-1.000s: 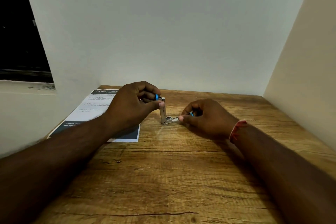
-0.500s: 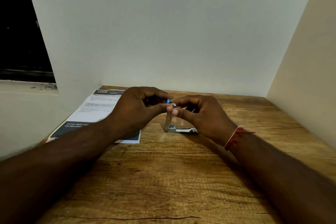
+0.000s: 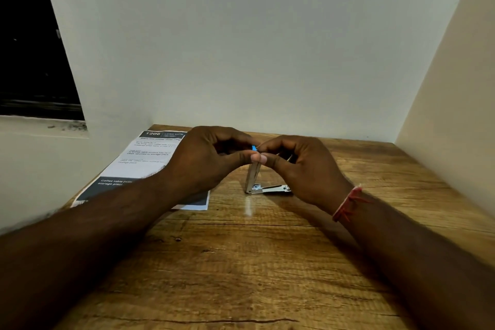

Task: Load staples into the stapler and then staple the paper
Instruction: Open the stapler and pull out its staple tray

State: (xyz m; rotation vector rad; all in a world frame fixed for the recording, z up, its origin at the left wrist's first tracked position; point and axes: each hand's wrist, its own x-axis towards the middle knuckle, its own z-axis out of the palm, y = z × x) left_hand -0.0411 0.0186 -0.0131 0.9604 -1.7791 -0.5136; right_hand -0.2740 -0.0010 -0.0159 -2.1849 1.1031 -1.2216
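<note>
A small metal stapler [image 3: 254, 178] with a blue top stands hinged open on the wooden table [image 3: 241, 262], its upper arm upright and its base flat toward the right. My left hand [image 3: 206, 161] pinches the top of the upright arm between thumb and fingers. My right hand [image 3: 300, 166] meets it there, thumb and forefinger pinching at the same tip; whether it holds staples is hidden. A printed paper [image 3: 144, 163] lies flat at the left, partly under my left forearm.
White walls close the table in at the back and on both sides. A dark window opening [image 3: 29, 48] sits in the left wall. A red thread band [image 3: 347, 203] circles my right wrist.
My right hand left the stapler's base and rose to the top of the upright arm, meeting my left hand. The base now lies uncovered on the table.
</note>
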